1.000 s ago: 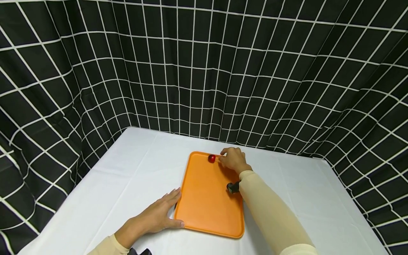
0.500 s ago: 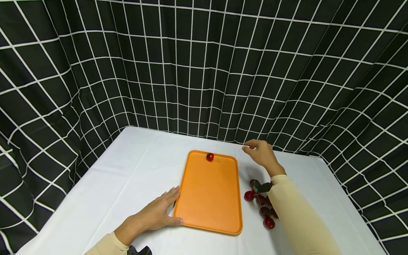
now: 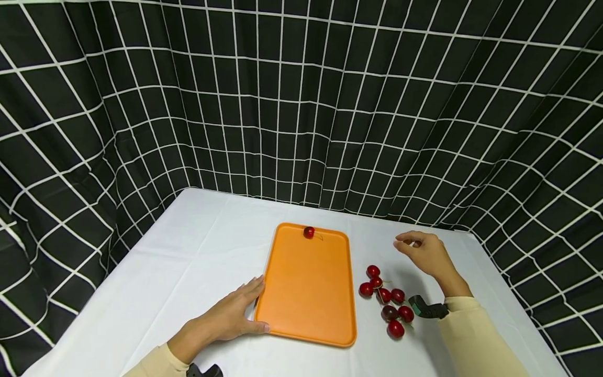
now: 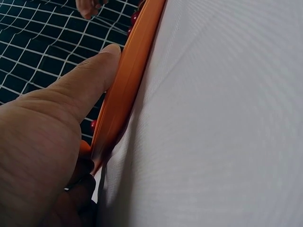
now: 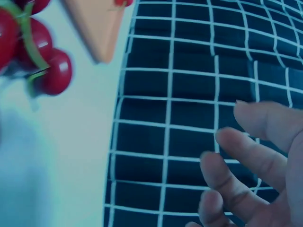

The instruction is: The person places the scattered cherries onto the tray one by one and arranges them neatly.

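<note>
An orange tray (image 3: 308,288) lies on the white cloth, with a single red cherry (image 3: 308,232) and its stem at the far end. My left hand (image 3: 231,317) rests against the tray's near left corner, fingers along the left side and thumb at the near edge. In the left wrist view the thumb (image 4: 90,78) lies straight along the orange rim; the other fingers are partly hidden. My right hand (image 3: 426,256) hovers right of the tray, holding nothing, fingers loosely bent. Below and left of it lies a loose group of several cherries (image 3: 383,296).
A white-covered table (image 3: 212,241) carries everything. Black curtains with a white grid (image 3: 301,104) stand around its back and sides. A dark wrist device (image 3: 426,308) sits on the right forearm, close above the cherries.
My right hand has let go of the cherry at the tray's far end and moved right, beyond the tray, uncovering the cherry group. My left hand has stayed at the tray's corner.
</note>
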{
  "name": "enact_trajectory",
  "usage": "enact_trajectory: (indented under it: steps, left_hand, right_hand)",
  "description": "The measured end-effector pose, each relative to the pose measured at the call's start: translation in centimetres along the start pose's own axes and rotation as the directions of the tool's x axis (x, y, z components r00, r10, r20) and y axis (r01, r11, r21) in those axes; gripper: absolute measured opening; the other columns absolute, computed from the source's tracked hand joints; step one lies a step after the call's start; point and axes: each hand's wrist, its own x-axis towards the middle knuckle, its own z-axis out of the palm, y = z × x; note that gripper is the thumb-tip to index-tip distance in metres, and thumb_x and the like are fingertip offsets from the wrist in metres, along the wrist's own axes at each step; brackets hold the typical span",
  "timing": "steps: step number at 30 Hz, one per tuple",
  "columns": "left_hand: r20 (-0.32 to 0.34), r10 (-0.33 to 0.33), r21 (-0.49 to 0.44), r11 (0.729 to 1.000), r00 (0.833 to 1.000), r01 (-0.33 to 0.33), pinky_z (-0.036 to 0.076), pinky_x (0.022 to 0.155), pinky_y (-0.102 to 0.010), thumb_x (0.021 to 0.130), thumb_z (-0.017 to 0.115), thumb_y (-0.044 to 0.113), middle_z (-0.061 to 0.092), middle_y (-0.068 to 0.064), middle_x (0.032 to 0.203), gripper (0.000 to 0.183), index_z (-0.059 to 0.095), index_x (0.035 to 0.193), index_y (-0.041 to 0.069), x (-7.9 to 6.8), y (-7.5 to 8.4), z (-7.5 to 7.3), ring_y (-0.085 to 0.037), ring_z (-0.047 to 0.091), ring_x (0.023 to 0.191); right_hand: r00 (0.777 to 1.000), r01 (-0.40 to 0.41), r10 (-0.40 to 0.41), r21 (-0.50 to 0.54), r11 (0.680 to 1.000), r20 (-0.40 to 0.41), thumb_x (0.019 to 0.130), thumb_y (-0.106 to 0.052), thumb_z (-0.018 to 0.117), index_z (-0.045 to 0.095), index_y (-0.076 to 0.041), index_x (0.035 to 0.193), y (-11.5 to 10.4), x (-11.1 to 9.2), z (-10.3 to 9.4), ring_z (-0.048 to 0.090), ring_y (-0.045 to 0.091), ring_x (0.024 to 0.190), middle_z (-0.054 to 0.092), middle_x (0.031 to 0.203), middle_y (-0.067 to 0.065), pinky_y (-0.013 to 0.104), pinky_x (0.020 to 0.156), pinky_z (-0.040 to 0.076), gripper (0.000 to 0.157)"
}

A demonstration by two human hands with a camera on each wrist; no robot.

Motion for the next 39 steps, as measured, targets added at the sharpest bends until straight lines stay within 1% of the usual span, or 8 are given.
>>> enact_trajectory:
  steps: [3,6,12,19,23,28,31,39]
  left_hand:
    - [0.006,-0.003,-0.009,1.000,1.000,0.003,0.015,0.111,-0.059,0.075,0.068,0.064,0.014,-0.008,0.159,0.106,0.028,0.151,0.002,-0.1,0.0,0.1,-0.034,0.015,0.142]
    - [0.016,-0.008,-0.018,1.000,1.000,0.008,0.015,0.111,-0.060,0.076,0.067,0.064,0.013,-0.008,0.159,0.105,0.027,0.151,0.003,-0.1,0.0,0.2,-0.035,0.014,0.143]
    - [0.012,-0.012,-0.025,1.000,1.000,0.012,0.014,0.110,-0.061,0.077,0.068,0.064,0.014,-0.008,0.159,0.104,0.028,0.151,0.003,-0.2,0.1,0.2,-0.035,0.014,0.143]
    - [0.001,-0.006,-0.021,1.000,1.000,0.006,0.015,0.112,-0.057,0.076,0.068,0.065,0.014,-0.008,0.159,0.105,0.028,0.151,0.003,-0.1,0.2,0.1,-0.035,0.015,0.142]
    - [-0.004,-0.001,-0.027,1.000,1.000,0.000,0.015,0.111,-0.058,0.076,0.068,0.064,0.014,-0.009,0.159,0.104,0.029,0.150,0.002,-0.1,0.2,0.0,-0.036,0.015,0.142]
    - [-0.001,0.002,-0.031,1.000,1.000,-0.002,0.014,0.111,-0.059,0.078,0.067,0.063,0.014,-0.009,0.159,0.103,0.029,0.150,0.001,-0.2,0.3,-0.2,-0.037,0.014,0.142]
    - [0.001,0.003,-0.030,1.000,1.000,-0.003,0.014,0.111,-0.059,0.079,0.067,0.063,0.014,-0.010,0.159,0.103,0.028,0.150,0.000,-0.1,0.2,-0.2,-0.037,0.014,0.142]
    - [0.004,0.003,-0.015,1.000,1.000,-0.003,0.015,0.111,-0.059,0.078,0.067,0.064,0.015,-0.010,0.159,0.104,0.028,0.150,0.000,-0.1,0.2,-0.2,-0.036,0.015,0.142]
  right_hand:
    - [0.996,0.011,-0.010,-0.001,1.000,0.091,0.090,-0.026,0.069,0.074,-0.004,0.101,0.9,-0.4,0.5,0.049,0.023,0.073,0.066,0.088,0.005,0.032,0.052,0.043,0.025]
    - [0.982,0.018,-0.018,0.001,1.000,0.187,0.088,-0.022,0.070,0.074,-0.003,0.098,1.7,-0.9,1.2,0.049,0.021,0.071,0.067,0.087,0.002,0.032,0.054,0.043,0.022]
    - [0.931,0.020,-0.034,0.042,0.999,0.364,0.085,-0.016,0.070,0.074,-0.001,0.095,2.8,-1.3,2.3,0.052,0.019,0.076,0.068,0.085,0.000,0.033,0.062,0.045,0.018]
    - [0.880,0.028,-0.067,0.089,0.996,0.471,0.083,-0.010,0.070,0.073,-0.003,0.092,3.7,-1.6,3.3,0.058,0.018,0.079,0.068,0.084,0.001,0.037,0.071,0.049,0.012]
    - [0.859,0.022,-0.080,0.120,0.992,0.505,0.082,-0.008,0.069,0.072,-0.003,0.090,3.9,-1.7,3.9,0.056,0.017,0.071,0.066,0.078,0.000,0.031,0.064,0.048,0.010]
    - [0.859,0.020,-0.084,0.132,0.991,0.505,0.080,-0.003,0.066,0.071,-0.003,0.087,4.0,-1.7,4.5,0.054,0.016,0.060,0.062,0.070,0.000,0.025,0.051,0.045,0.008]
    - [0.867,0.029,-0.085,0.121,0.992,0.491,0.080,-0.002,0.066,0.071,-0.004,0.085,3.9,-1.6,4.6,0.054,0.016,0.060,0.062,0.070,0.000,0.026,0.049,0.046,0.008]
    - [0.914,-0.007,-0.024,0.075,0.997,0.405,0.085,-0.004,0.065,0.072,-0.005,0.084,3.8,-1.6,5.0,0.057,0.016,0.067,0.065,0.073,0.001,0.031,0.057,0.049,0.008]
